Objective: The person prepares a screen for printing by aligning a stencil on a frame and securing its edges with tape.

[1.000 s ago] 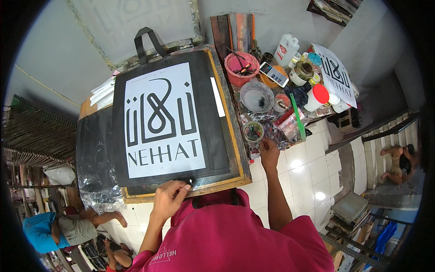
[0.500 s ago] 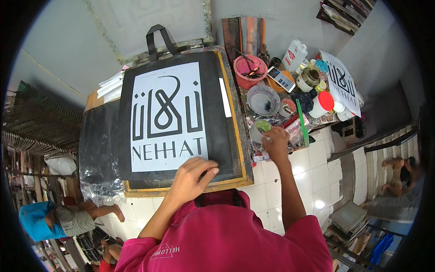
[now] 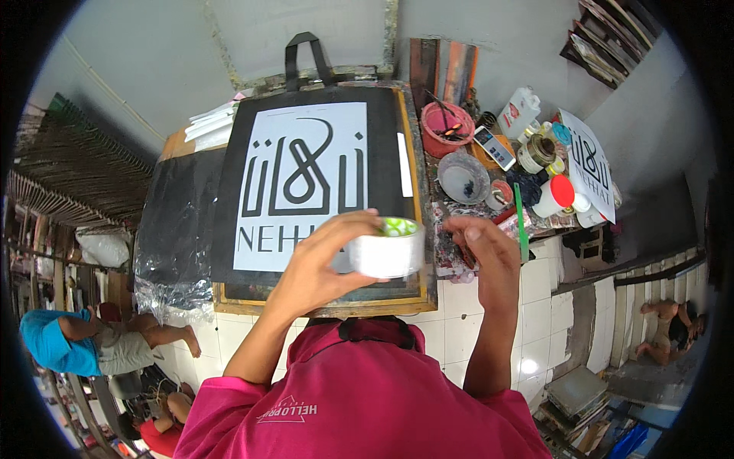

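My left hand is closed round a roll of tape, whitish on the outside with green print inside its core. The roll is held up over the lower right part of a white sheet with bold black lettering. That sheet lies on a black bag with a black handle at its far end. To the right of the roll, and apart from it, is my right hand. Its fingers are half curled, thumb raised, with nothing visible in them.
The bag rests on a wooden-framed board. On the right, a cluttered table carries a pink bucket, a grey bowl, a phone, jars and a green strip. People sit on the floor at left and right.
The roll of tape has left the side table and is now in my left hand. My left hand rose off the sheet's lower edge. The view has shifted slightly.
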The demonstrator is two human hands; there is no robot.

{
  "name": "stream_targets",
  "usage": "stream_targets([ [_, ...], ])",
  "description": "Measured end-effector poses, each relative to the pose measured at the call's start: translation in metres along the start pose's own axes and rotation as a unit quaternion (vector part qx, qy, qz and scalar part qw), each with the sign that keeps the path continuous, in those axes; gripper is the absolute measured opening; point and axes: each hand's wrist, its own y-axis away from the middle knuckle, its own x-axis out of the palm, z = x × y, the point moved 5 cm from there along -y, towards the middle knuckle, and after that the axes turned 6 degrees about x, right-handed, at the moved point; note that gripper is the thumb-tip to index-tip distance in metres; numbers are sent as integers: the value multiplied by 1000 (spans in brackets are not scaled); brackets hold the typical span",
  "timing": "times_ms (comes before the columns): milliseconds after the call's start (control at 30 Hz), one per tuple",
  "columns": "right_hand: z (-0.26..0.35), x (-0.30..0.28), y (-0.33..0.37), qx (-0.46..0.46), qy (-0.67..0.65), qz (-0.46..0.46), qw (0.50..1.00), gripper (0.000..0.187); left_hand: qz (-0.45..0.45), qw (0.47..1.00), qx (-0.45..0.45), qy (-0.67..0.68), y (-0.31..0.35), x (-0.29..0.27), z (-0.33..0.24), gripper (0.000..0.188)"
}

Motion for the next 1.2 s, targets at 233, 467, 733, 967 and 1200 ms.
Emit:
stream_targets([
  [233,-41,71,21,118,-88,92,985,31,-63,991,20,-114,53,-40,-5,55],
  [467,-51,107,27,190,-77,125,971,15,-83,979,32,-185,84,-46,-1,56],
  [733,-49,111,40,191,49,136,971,13,85,981,-172,-12,120,-36,9,53],
  [967,-61,120,57,213,269,190,920,16,206,896,-271,285,160,0,36,31],
  [1200,-86,108,81,232,253,191,920,11,189,909,-291,230,178,11,26,26],
])
